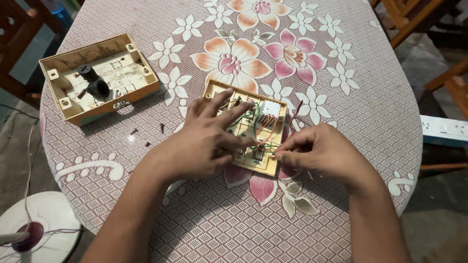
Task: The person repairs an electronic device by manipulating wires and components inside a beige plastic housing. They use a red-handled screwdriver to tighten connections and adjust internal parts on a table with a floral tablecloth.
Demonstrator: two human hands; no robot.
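A cream switch panel [265, 167] lies back-side up in the middle of the table, showing red, green and white wires [265, 127] and a small white block [271, 109]. My left hand [204, 139] rests flat on the panel's left half with its fingers spread, pressing it down. My right hand [317, 151] is at the panel's right front corner, thumb and forefinger pinched on the wires there. What exactly sits between those fingertips is too small to tell.
An open cream back box [146, 90] with a black part [92, 80] inside sits at the far left of the table. Small dark screws [146, 131] lie between box and panel. The floral tablecloth [341, 97] covers the round table. Wooden chairs [419, 19] stand around; a fan base [39, 229] sits below left.
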